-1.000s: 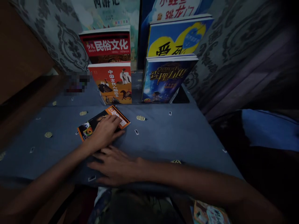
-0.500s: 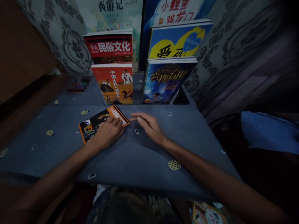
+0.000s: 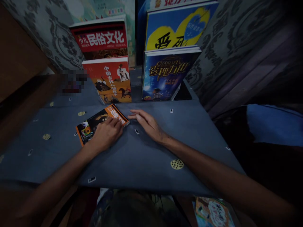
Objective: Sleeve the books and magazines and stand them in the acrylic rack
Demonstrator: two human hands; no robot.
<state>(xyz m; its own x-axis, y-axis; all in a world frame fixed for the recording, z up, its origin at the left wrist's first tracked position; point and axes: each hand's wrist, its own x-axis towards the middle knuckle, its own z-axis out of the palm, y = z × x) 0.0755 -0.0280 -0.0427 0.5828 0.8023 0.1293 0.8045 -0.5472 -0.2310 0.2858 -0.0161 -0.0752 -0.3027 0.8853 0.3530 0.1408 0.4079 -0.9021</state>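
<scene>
A book (image 3: 96, 121) with a black and orange cover lies at a slant on the blue-grey tablecloth. My left hand (image 3: 108, 130) is on its lower right part, fingers curled over the cover and near edge; the thumb is hidden. Just right of the book's corner, my right hand (image 3: 148, 124) hovers with fingers stretched out and nothing held. Behind them stand a red-orange book (image 3: 111, 80) on the left and a dark blue book (image 3: 165, 77) on the right, both upright.
Behind the front pair rise a red book (image 3: 101, 39) and a blue-yellow book (image 3: 177, 26), with larger books further back. A dark flat object (image 3: 183, 93) sits right of the blue book. Another book (image 3: 213, 212) shows below the table's front edge (image 3: 151, 187).
The view has shifted, so the standing books appear larger and higher. Both hands keep nearly the same places beside and on the book.
</scene>
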